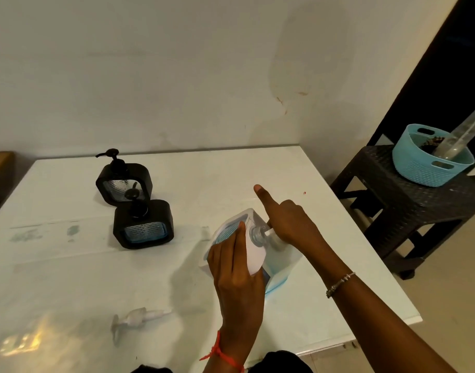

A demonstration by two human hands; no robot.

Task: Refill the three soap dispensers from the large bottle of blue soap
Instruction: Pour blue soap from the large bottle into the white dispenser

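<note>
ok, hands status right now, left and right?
Left hand: holding the white dispenser.
Right hand: gripping the large bottle near its neck.

Two bare forearms show above the white table [177,179]. The wrist of the left hand [236,267], over the table's near edge, wears a thin red-orange thread [220,355]. It is wound round more than once, and a loose end sticks out on the side towards the table's left. The wrist of the right hand [287,222], above the table's right part, wears a slim bracelet [340,284] of small pale, metallic-looking beads. Below the table's near edge, dark clothing [281,362] shows as rounded black patches.
</note>
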